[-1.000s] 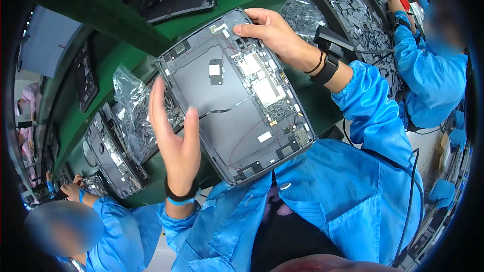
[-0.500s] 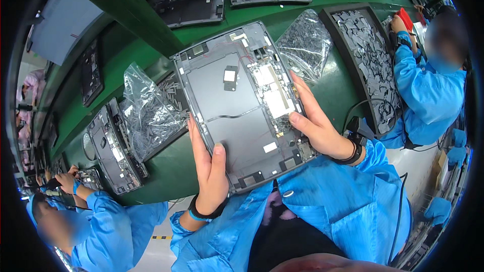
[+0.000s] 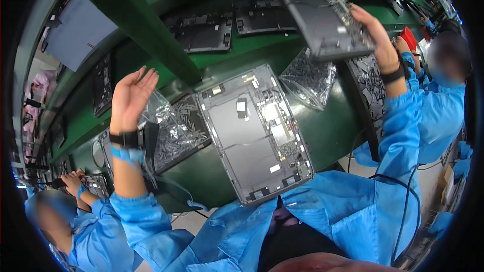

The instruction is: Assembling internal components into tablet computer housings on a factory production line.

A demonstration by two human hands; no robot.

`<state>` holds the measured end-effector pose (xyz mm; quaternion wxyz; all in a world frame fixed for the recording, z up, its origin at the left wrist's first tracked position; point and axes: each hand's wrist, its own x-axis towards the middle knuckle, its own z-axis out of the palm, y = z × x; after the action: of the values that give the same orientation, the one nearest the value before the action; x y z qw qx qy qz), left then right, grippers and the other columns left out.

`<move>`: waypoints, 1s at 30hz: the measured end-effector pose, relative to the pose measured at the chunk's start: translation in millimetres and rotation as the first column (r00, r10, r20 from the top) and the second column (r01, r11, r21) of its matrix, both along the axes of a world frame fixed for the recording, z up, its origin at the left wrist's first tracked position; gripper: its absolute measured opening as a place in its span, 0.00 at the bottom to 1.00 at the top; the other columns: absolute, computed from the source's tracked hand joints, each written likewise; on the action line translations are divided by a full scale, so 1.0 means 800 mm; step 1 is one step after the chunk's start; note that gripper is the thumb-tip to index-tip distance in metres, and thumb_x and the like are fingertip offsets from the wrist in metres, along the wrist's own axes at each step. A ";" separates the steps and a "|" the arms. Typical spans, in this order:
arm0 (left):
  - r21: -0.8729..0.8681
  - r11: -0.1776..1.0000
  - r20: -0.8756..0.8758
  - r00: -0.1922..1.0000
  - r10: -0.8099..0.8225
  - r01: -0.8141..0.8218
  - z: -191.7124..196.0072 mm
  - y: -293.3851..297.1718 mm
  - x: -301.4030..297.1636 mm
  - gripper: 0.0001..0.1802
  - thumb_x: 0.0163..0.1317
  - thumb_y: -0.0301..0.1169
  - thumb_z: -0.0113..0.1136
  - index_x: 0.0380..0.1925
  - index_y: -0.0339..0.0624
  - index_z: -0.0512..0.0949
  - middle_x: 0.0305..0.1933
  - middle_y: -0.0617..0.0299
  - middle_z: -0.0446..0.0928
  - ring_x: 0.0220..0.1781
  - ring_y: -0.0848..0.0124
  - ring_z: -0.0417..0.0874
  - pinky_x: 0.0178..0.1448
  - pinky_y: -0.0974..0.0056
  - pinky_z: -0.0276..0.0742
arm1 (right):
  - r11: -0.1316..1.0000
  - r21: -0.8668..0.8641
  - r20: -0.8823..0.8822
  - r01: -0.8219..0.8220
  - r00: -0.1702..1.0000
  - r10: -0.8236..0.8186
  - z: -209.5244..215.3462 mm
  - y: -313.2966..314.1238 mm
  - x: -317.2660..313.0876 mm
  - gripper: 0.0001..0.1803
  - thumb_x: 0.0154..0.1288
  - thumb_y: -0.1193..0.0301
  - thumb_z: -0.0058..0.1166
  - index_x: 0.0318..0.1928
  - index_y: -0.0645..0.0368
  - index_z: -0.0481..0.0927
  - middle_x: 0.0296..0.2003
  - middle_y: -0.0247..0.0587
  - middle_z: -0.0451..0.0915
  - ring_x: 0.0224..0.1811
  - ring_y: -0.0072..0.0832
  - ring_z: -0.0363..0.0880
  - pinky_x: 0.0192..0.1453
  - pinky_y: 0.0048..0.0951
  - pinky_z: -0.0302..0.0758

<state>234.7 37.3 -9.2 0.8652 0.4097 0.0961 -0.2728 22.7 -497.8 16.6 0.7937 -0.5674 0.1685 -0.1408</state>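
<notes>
At the upper right, my right hand [image 3: 378, 38] grips the right edge of an opened tablet [image 3: 317, 22], held tilted above the bench with its circuit board side showing. The picture of it is slightly smeared. A second opened tablet [image 3: 237, 156] lies in front of me, close to my body, its dark inner tray, pale circuit board and small black square part facing up. My left hand [image 3: 132, 95] is raised at the left, palm showing and fingers stretched out, holding nothing. Beside it lies a clear plastic bag [image 3: 174, 133] of small dark parts.
More opened tablets [image 3: 206, 35] lie along the back of the green bench [image 3: 322, 131]. Another bag [image 3: 308, 78] of dark pieces sits right of centre. A green post [image 3: 146, 25] slants across the back left. Co-workers in blue sit at left and right; a cable [image 3: 181, 189] trails from my left wrist.
Both hands have parted from the near tablet position. The left has risen to the left and opened; the right has moved up and right, now carrying an opened tablet.
</notes>
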 end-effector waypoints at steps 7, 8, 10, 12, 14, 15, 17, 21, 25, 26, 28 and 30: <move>0.791 0.532 0.591 0.598 -0.541 -0.301 -0.196 0.015 0.160 0.24 0.65 0.27 0.54 0.61 0.39 0.69 0.60 0.53 0.75 0.58 0.60 0.77 0.63 0.60 0.72 | 0.991 -0.120 -0.148 0.064 0.986 -0.081 -0.078 -0.243 0.098 0.32 0.69 0.75 0.48 0.71 0.65 0.56 0.59 0.48 0.74 0.49 0.32 0.82 0.54 0.32 0.82; 0.524 0.355 0.576 0.015 -0.817 -0.775 -0.229 0.082 0.213 0.19 0.61 0.33 0.62 0.51 0.39 0.76 0.57 0.55 0.78 0.57 0.61 0.77 0.60 0.63 0.72 | 0.996 -0.088 -0.115 0.022 0.993 -0.032 -0.089 -0.230 0.141 0.33 0.69 0.75 0.48 0.71 0.66 0.55 0.60 0.47 0.73 0.49 0.32 0.82 0.55 0.32 0.82; 0.808 0.080 0.386 0.422 -0.820 -0.584 -0.195 -0.030 0.167 0.20 0.61 0.38 0.64 0.50 0.40 0.77 0.55 0.55 0.78 0.54 0.63 0.78 0.59 0.61 0.73 | 0.978 -0.178 -0.172 0.114 0.974 -0.145 -0.119 -0.282 0.110 0.33 0.68 0.74 0.50 0.71 0.67 0.56 0.60 0.45 0.73 0.55 0.30 0.78 0.61 0.30 0.77; 0.863 0.462 0.497 0.514 -0.699 -0.205 -0.208 0.032 0.184 0.22 0.66 0.38 0.59 0.54 0.37 0.73 0.49 0.56 0.76 0.59 0.58 0.73 0.67 0.50 0.71 | 0.973 -0.225 -0.183 0.056 0.978 -0.099 -0.141 -0.263 0.152 0.32 0.68 0.74 0.51 0.70 0.69 0.58 0.60 0.44 0.74 0.55 0.29 0.77 0.61 0.28 0.75; 0.886 0.163 0.358 0.415 -0.836 -0.435 -0.193 0.020 0.179 0.22 0.62 0.38 0.64 0.49 0.34 0.74 0.42 0.53 0.76 0.49 0.55 0.77 0.58 0.51 0.79 | 0.951 -0.309 -0.233 0.003 0.969 -0.079 -0.146 -0.271 0.155 0.27 0.66 0.74 0.50 0.64 0.68 0.66 0.57 0.46 0.76 0.54 0.29 0.78 0.58 0.29 0.76; 0.839 0.243 0.441 0.347 -0.828 -0.487 -0.152 -0.044 0.140 0.22 0.60 0.36 0.67 0.47 0.32 0.74 0.40 0.52 0.76 0.42 0.59 0.79 0.50 0.56 0.83 | 0.915 -0.403 -0.284 -0.024 0.954 -0.100 -0.143 -0.290 0.131 0.22 0.65 0.75 0.50 0.59 0.68 0.73 0.54 0.47 0.78 0.52 0.30 0.79 0.56 0.30 0.76; 0.707 0.206 0.471 0.234 -0.850 -0.676 -0.155 -0.057 0.141 0.21 0.61 0.34 0.66 0.48 0.31 0.74 0.41 0.52 0.76 0.42 0.61 0.79 0.47 0.59 0.83 | 0.722 -0.690 -0.299 -0.043 0.926 -0.230 -0.156 -0.313 0.138 0.16 0.63 0.75 0.50 0.50 0.66 0.78 0.49 0.49 0.80 0.49 0.34 0.80 0.54 0.33 0.76; 0.365 0.889 0.156 0.922 -0.353 0.279 -0.261 0.037 0.259 0.19 0.65 0.32 0.60 0.51 0.30 0.73 0.45 0.52 0.78 0.46 0.66 0.79 0.48 0.66 0.80 | 0.015 -0.998 0.030 0.053 0.755 -0.655 -0.166 -0.244 0.224 0.14 0.58 0.66 0.51 0.40 0.61 0.83 0.42 0.55 0.82 0.47 0.54 0.79 0.51 0.47 0.76; 0.675 0.727 0.584 0.694 -0.421 -0.126 -0.302 0.069 0.273 0.17 0.73 0.37 0.48 0.55 0.39 0.74 0.53 0.58 0.77 0.56 0.64 0.76 0.60 0.58 0.74 | 0.334 -0.937 -0.146 -0.097 0.982 -0.123 -0.149 -0.093 0.266 0.25 0.57 0.61 0.56 0.48 0.68 0.80 0.41 0.56 0.83 0.39 0.49 0.84 0.41 0.41 0.81; 0.674 0.730 0.583 0.691 -0.427 -0.117 -0.294 0.077 0.286 0.17 0.73 0.37 0.48 0.55 0.39 0.74 0.53 0.58 0.77 0.56 0.64 0.76 0.60 0.58 0.74 | 0.545 -0.806 -0.328 -0.230 0.940 -0.088 -0.146 -0.066 0.265 0.27 0.58 0.59 0.57 0.47 0.72 0.79 0.39 0.56 0.83 0.34 0.47 0.85 0.36 0.40 0.82; 0.217 0.950 0.454 0.838 -0.302 0.225 -0.265 0.088 0.281 0.17 0.69 0.30 0.53 0.55 0.36 0.72 0.48 0.51 0.77 0.50 0.58 0.80 0.56 0.54 0.79 | 0.412 -0.762 -0.603 -0.499 0.779 -0.172 -0.132 -0.033 0.261 0.28 0.59 0.57 0.58 0.43 0.76 0.79 0.36 0.56 0.82 0.29 0.42 0.85 0.30 0.38 0.81; 0.240 0.971 0.459 0.883 -0.101 -0.014 -0.205 0.084 0.282 0.16 0.69 0.30 0.51 0.55 0.36 0.71 0.48 0.50 0.77 0.49 0.57 0.80 0.54 0.53 0.80 | 0.474 -0.733 -0.619 -0.488 0.767 -0.168 -0.127 -0.013 0.251 0.26 0.57 0.58 0.62 0.42 0.73 0.80 0.36 0.54 0.83 0.31 0.40 0.84 0.31 0.39 0.81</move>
<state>460.7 104.7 -173.2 0.8014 0.5653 -0.0928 -0.1719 223.4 -508.3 -84.8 0.3040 -0.9125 0.2649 0.0685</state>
